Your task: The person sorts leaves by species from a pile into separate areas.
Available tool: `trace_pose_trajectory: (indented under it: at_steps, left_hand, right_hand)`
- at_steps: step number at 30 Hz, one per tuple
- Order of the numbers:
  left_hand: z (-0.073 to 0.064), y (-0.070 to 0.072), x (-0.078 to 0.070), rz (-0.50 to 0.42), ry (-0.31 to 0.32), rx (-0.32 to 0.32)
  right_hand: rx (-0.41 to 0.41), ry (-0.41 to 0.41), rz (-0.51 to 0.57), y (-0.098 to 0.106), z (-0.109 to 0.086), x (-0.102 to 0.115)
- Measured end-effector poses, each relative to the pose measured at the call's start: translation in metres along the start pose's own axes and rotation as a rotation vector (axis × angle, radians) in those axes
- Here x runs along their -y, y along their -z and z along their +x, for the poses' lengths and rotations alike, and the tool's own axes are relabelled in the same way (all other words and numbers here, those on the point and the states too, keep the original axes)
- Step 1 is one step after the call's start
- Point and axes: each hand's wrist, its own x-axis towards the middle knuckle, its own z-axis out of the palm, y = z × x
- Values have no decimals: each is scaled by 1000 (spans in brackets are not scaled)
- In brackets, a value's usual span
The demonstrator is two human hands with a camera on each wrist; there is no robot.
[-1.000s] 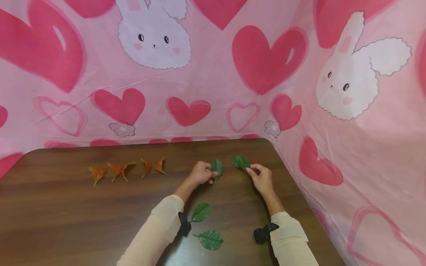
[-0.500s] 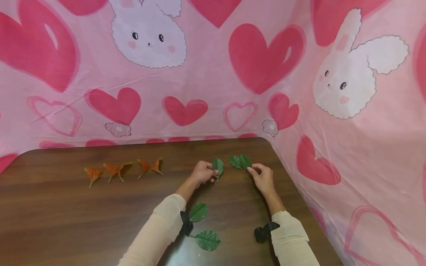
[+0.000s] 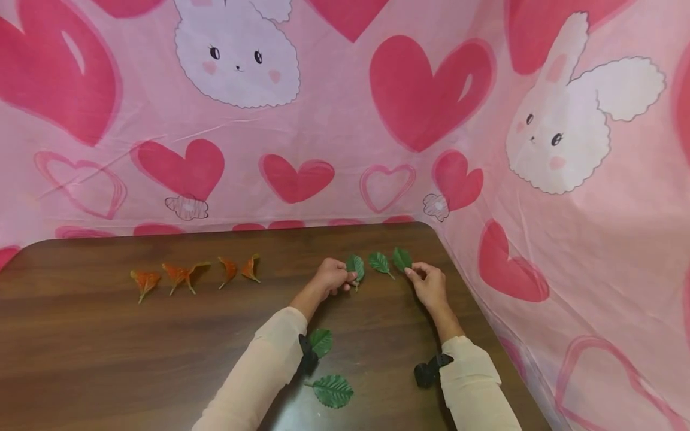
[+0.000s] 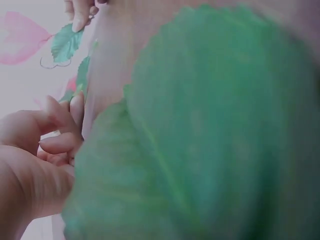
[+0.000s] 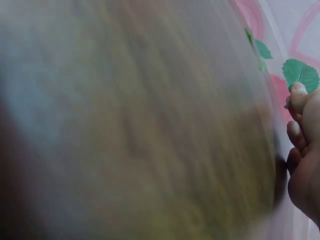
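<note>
In the head view my left hand (image 3: 330, 276) holds a green artificial leaf (image 3: 355, 267) near its stem, at the far part of the brown table. My right hand (image 3: 429, 285) pinches a second leaf (image 3: 402, 258) by its base, also visible as a leaf (image 5: 301, 73) in the right wrist view. Between the two hands a third leaf (image 3: 379, 261) lies on the table with its stem toward me. Two large blurred leaves (image 4: 215, 115) fill much of the left wrist view, close to the camera.
Several orange leaf-like pieces (image 3: 175, 275) lie in a row at the far left of the table (image 3: 135, 353). Nearer me are a green leaf (image 3: 332, 391) and another leaf (image 3: 321, 342) partly behind the left wrist camera. A pink heart-patterned cloth (image 3: 345, 120) hangs behind.
My right hand has drawn its leaf rightward, away from the leaf it overlapped, which now lies separate. The left hand stays nearly in place on its leaf.
</note>
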Motion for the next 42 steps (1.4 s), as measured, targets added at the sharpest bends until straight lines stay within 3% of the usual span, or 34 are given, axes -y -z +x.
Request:
trace_pose_trajectory:
  at_steps: [7, 15, 23, 33, 42]
  left_hand:
    - [6, -3, -4, -67, 48, 3]
    - [6, -7, -13, -72, 58, -11]
    - [12, -6, -14, -126, 90, -4]
    - [15, -7, -17, -67, 87, 27]
    - [13, -7, -17, -55, 70, 42]
  right_hand:
    - [48, -21, -63, 3, 8, -4]
    - [112, -22, -90, 4, 18, -4]
    - [148, 14, -119, 2, 24, -6]
    - [236, 7, -138, 2, 30, -4]
    - [237, -32, -149, 4, 33, -4]
